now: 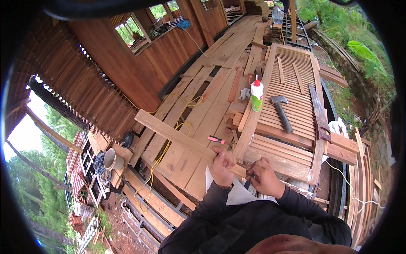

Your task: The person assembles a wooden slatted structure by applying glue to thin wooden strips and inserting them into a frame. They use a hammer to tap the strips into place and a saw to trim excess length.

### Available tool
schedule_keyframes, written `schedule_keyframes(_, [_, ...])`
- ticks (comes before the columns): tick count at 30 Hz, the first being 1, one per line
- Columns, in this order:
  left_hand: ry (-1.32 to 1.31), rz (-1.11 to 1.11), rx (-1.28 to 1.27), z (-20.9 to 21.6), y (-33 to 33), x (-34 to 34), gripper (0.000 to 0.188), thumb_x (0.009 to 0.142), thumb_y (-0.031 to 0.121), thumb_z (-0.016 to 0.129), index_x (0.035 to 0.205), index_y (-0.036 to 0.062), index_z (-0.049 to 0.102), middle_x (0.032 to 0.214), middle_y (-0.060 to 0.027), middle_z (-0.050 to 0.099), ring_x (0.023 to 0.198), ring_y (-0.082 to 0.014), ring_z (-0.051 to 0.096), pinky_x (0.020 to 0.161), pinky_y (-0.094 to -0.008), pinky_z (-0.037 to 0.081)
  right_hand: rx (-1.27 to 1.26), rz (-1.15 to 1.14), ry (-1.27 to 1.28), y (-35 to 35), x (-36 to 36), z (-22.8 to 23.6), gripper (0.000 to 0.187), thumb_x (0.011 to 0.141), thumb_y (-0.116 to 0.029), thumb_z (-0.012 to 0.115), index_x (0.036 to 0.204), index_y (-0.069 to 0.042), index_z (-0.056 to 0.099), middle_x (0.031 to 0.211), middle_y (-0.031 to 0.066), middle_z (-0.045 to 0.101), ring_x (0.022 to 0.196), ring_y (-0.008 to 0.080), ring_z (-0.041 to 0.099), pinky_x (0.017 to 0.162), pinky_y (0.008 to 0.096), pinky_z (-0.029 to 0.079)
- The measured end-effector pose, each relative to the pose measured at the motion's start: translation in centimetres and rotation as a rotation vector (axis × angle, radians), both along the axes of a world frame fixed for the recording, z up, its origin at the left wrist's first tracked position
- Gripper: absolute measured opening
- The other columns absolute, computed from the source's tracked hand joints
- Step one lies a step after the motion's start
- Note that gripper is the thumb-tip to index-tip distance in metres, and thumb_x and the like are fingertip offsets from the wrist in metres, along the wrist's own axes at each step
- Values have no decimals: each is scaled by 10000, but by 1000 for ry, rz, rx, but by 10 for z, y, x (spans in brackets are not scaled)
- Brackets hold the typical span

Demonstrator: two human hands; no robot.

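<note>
My left hand [223, 166] is closed round a long, flat wooden board [177, 137], which slants up and away to the left. Its near end reaches toward my right hand [266, 178], whose fingers are bent in a pinch on a small dark thing that I cannot make out. Just beyond my left hand lies a pink-and-black handled tool [216, 139]. To the right is a slatted wooden panel [277, 158]. On it stands a white glue bottle [257, 96] with a red cap, beside a hatchet-like hammer [282, 113] and a handsaw [318, 112].
A yellow cord [160, 158] winds over the floor planks [198, 127], which have gaps between them. Wooden beams [342, 148] jut out at right. A pot [113, 160] sits at left near coiled cable [100, 165]. A wooden wall [169, 55] rises behind.
</note>
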State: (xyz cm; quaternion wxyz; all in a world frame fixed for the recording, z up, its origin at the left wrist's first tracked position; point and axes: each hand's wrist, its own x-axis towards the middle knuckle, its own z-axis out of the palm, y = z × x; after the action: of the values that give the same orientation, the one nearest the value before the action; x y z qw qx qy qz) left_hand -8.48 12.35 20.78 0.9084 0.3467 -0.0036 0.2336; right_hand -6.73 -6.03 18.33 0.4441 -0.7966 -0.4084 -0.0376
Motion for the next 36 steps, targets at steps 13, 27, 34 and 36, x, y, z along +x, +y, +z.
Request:
schedule_keyframes(13, [-41, -15, 63, 3, -14, -11, 71, 977, 117, 513, 926, 84, 478, 631, 31, 313, 501, -81, 299, 488, -280, 275, -111, 68, -32, -6, 0, 13, 152, 719, -111, 768, 830, -94, 666, 858, 92, 605, 956, 321, 607, 1071, 514, 384])
schedule_keyframes(27, [-104, 12, 148, -11, -16, -7, 82, 984, -30, 492, 1004, 46, 470, 636, -11, 398, 513, -99, 359, 492, -296, 302, -243, -25, -223, -3, -10, 5, 263, 717, -129, 742, 937, -15, 655, 1043, 170, 632, 1036, 361, 596, 1150, 614, 315])
schedule_keyframes(34, [-130, -11, 154, -8, -16, -6, 53, 1010, 67, 538, 1017, 67, 485, 664, 17, 358, 528, -84, 348, 502, -278, 320, -54, 61, 82, -17, -6, -4, 182, 706, -58, 695, 863, -81, 606, 941, 129, 600, 981, 347, 597, 1160, 570, 308])
schedule_keyframes(36, [-97, 94, 276, -17, -14, -1, 44, 1014, 73, 536, 1028, 73, 493, 667, 19, 357, 544, -86, 358, 515, -277, 328, 52, 101, 181, -25, -2, -4, 179, 700, -42, 672, 857, -81, 594, 947, 128, 608, 975, 343, 598, 1119, 545, 352])
